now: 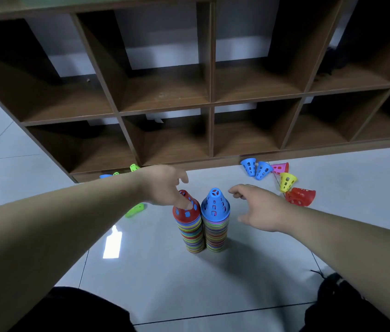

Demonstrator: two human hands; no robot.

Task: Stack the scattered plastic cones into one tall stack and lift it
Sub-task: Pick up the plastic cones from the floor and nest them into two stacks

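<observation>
Two tall stacks of many-coloured plastic cones stand side by side on the floor. The left stack [190, 232] is topped by a red cone [186, 212]; the right stack [216, 233] is topped by a blue cone [215, 204]. My left hand [165, 185] reaches over the red cone and its fingertips touch the cone's upper side. My right hand [256, 207] hovers just right of the blue cone with fingers spread, holding nothing. Loose cones lie at the back right: two blue [255, 168], a pink [280, 168], a yellow [286, 181], a red [300, 196].
A green cone [135, 210] lies left of the stacks under my left forearm. More green and blue cones [134, 167] lie by the base of the brown cubby shelf [212, 130] at the back. My dark-clothed knees [347, 305] frame the tiled floor in front.
</observation>
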